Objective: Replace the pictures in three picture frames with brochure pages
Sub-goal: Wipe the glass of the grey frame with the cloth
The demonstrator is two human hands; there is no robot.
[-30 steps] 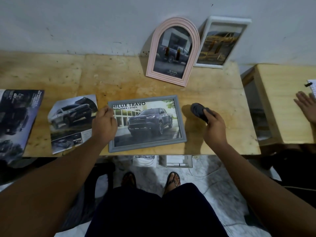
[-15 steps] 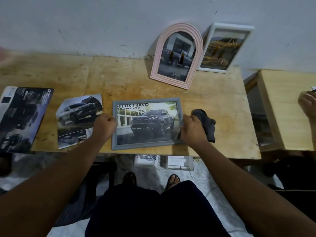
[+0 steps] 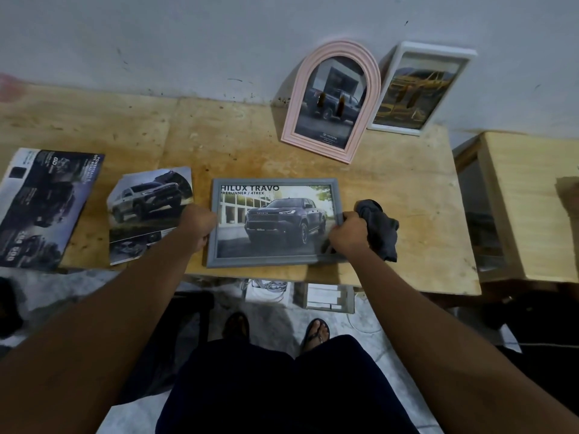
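Observation:
A grey rectangular frame (image 3: 273, 260) lies flat near the table's front edge, showing a brochure page of a dark pickup truck. My left hand (image 3: 198, 224) grips its left edge. My right hand (image 3: 347, 234) grips its right edge, with a dark grey cloth (image 3: 380, 230) bunched just behind the hand. A pink arched frame (image 3: 332, 101) and a white frame (image 3: 419, 89) lean on the wall, each holding a car picture. A torn brochure page (image 3: 147, 214) and the brochure (image 3: 44, 205) lie to the left.
The wooden table (image 3: 219, 142) stands against a grey wall. A second pale wooden table (image 3: 529, 202) stands to the right with a narrow gap between them. My sandalled feet and a small box (image 3: 326, 297) are on the floor below the front edge.
My right hand moved left from beside the frame, cloth in it, onto the frame's right edge. The left hand stays at the left edge. Another person's hand on the right table has left view.

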